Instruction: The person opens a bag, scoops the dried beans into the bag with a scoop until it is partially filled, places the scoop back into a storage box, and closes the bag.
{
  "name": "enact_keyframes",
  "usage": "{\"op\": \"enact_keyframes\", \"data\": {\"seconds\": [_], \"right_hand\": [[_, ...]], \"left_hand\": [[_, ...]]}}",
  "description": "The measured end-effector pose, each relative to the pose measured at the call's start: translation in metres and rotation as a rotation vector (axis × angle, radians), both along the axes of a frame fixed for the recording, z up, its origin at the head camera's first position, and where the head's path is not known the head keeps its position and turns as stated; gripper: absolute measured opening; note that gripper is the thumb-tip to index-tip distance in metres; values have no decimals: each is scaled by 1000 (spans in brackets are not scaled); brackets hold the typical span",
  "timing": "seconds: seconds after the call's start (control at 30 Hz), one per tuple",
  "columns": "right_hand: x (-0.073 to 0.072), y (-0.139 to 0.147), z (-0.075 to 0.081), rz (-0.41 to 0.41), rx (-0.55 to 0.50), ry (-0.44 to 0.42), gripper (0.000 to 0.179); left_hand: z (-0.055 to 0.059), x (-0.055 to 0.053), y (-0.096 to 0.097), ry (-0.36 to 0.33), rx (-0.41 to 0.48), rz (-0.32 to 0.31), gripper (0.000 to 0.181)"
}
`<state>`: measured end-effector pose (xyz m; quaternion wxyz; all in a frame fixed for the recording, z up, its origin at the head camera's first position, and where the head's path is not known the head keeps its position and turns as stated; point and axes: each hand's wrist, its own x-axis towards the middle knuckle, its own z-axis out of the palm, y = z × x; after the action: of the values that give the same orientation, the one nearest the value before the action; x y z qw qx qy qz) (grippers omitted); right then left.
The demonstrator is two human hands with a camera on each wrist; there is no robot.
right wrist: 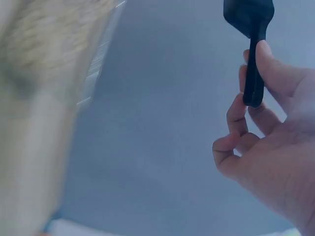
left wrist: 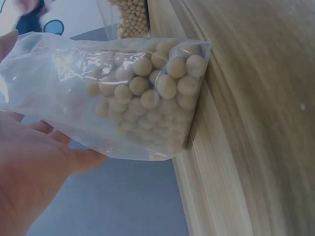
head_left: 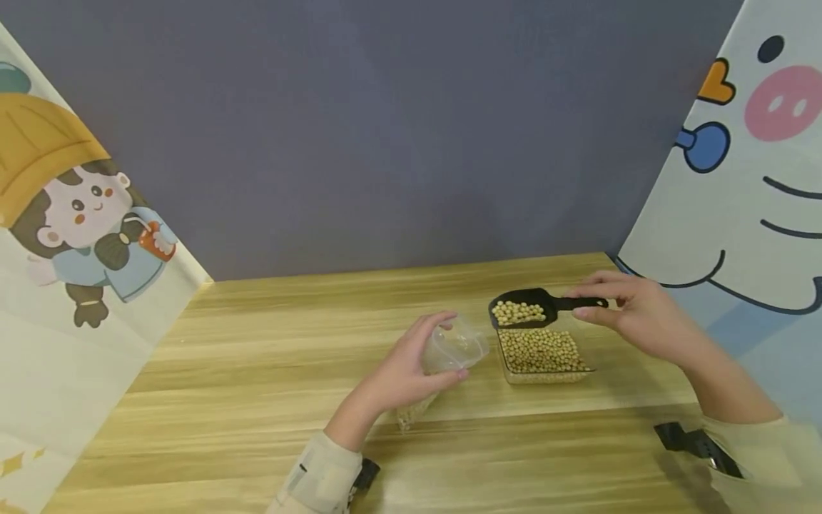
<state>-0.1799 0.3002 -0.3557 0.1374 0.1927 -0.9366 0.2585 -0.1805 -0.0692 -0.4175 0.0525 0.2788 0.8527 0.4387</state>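
Observation:
A black scoop [head_left: 538, 295], heaped with soybeans [head_left: 516, 312], hangs over the far side of a clear box [head_left: 546, 378] of soybeans. The right hand [head_left: 644, 318] pinches its handle between thumb and fingers, as the right wrist view of the scoop [right wrist: 253, 64] also shows. To the left of the box, the left hand [head_left: 399, 370] holds a clear plastic bag [head_left: 454, 351] around its upper part, with the mouth spread wide. Soybeans fill the lower part of the bag [left wrist: 140, 93] in the left wrist view, and its bottom is at the wooden table.
The wood-grain table [head_left: 270, 371] runs back to a grey panel [head_left: 398, 143]. Cartoon-printed panels stand on the left [head_left: 83, 214] and right [head_left: 758, 214]. Dark straps sit on both wrists, the right strap [head_left: 700, 448] over a pale sleeve.

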Motion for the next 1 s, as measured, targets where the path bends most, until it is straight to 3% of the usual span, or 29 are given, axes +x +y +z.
{"op": "enact_keyframes", "data": {"seconds": [0.1, 0.23, 0.37, 0.5, 0.63, 0.73, 0.9, 1.0], "right_hand": [[7, -32, 27, 98, 131, 132, 28], [17, -63, 45, 167, 276, 283, 29], [22, -70, 50, 163, 318, 359, 28], [16, -55, 47, 148, 301, 392, 30], [6, -20, 38, 117, 318, 365, 32], [0, 7, 30, 87, 403, 310, 30], [-5, 34, 19, 5, 581, 101, 26], [-7, 38, 16, 9, 626, 20, 26]], "left_hand": [[2, 1, 1, -7, 6, -3, 90], [1, 2, 3, -12, 9, -5, 92], [0, 1, 3, 7, 8, -13, 92], [0, 1, 0, 7, 23, -4, 91], [-1, -1, -2, 4, 26, 11, 90], [-1, -2, -3, 9, 14, 6, 90], [-1, -3, -4, 12, -3, -10, 89], [-1, -4, -4, 15, -2, -18, 89]]}}
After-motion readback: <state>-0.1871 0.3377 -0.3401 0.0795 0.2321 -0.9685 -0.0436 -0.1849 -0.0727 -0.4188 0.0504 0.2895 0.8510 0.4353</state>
